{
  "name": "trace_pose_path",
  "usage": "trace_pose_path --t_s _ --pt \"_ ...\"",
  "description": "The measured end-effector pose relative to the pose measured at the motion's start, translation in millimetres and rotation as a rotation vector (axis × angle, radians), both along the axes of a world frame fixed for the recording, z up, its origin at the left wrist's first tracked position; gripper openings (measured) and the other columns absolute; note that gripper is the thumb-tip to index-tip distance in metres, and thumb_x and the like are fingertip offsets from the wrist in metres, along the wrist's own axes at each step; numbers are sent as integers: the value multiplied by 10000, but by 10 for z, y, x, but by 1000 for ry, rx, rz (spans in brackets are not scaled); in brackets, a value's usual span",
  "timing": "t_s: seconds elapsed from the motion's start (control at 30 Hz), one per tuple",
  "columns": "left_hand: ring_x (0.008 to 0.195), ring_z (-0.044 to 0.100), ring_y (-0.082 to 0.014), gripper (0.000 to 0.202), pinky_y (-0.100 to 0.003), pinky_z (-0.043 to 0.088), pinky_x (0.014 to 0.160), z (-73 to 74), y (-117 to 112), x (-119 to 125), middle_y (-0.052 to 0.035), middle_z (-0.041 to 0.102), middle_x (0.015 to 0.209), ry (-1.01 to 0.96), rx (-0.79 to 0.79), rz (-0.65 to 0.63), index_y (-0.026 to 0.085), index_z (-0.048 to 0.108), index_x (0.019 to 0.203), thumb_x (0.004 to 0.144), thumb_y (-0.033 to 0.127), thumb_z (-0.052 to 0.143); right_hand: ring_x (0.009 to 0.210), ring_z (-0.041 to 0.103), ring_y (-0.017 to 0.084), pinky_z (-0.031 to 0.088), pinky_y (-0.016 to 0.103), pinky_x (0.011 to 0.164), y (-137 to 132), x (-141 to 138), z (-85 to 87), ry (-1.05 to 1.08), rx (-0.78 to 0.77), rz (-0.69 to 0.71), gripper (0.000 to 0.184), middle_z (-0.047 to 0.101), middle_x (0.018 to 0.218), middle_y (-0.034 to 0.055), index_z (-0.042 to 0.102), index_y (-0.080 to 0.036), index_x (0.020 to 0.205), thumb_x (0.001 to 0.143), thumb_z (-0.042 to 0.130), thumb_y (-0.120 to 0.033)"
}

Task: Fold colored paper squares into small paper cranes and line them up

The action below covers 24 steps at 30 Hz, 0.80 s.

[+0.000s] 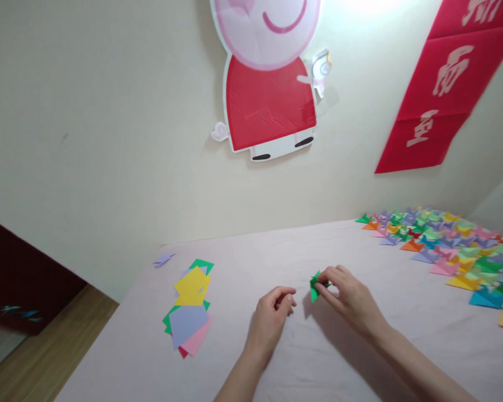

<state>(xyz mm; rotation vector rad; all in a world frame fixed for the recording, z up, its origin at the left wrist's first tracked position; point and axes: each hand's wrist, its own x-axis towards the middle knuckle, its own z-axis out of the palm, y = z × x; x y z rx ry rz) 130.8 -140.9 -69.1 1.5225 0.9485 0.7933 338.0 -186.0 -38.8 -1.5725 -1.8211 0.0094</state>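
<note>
My right hand (347, 290) pinches a small folded green paper piece (314, 287) between thumb and fingertips, just above the cloth. Part of the folded paper is hidden behind the fingers. To its left, my left hand (272, 312) rests near the cloth with loosely bent fingers, thumb and index a little apart, and nothing visible in it. Farther left lies a loose pile of paper squares: a yellow sheet (191, 286), a lavender sheet (188, 324), a pink sheet (199, 336) and some green ones.
Rows of folded colourful paper figures (448, 245) stand on the right of the cloth-covered surface (251, 251). A small lavender folded paper (164, 260) lies at the far left corner. Behind rises a wall with a cartoon cutout (270, 100) and a red banner (440, 84).
</note>
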Motion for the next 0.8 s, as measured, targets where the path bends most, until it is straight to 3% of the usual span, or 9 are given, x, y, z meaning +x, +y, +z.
trace_pose_path --t_s 0.1,0.17,0.3,0.43,0.8 --pt "723 600 -157 277 -253 461 695 -13 -4 4 -25 677 833 15 -9 27 189 701 1034 894 355 530 776 572 244 456 346 695 -17 715 51 -171 -28 -235 182 679 771 48 629 -244 795 894 538 -365" --pt "713 599 -155 266 -253 462 692 -12 -8 10 -21 674 817 25 -7 40 191 705 1017 889 351 536 805 549 260 425 366 732 -22 1225 60 -321 -97 -479 207 697 805 63 655 -244 773 861 556 -403" --pt "720 611 -161 261 -257 466 688 -4 -16 24 -22 676 804 40 -3 57 191 710 1000 882 346 536 769 492 306 306 409 662 8 1928 43 -359 -161 -754 177 695 800 150 690 -212 713 796 587 -331" --pt "708 614 -161 255 -257 467 679 -9 -20 25 -20 680 794 61 -3 69 195 712 986 885 348 535 871 487 332 261 426 685 104 2151 -27 -388 -227 -837 224 690 921 185 725 -202 713 831 571 -313" --pt "715 621 -159 234 -253 475 683 -4 -28 9 -12 680 784 86 20 71 204 717 970 899 330 533 1000 447 371 203 436 698 311 2284 -245 -428 -336 -886 255 659 992 199 772 -156 723 821 597 -312"
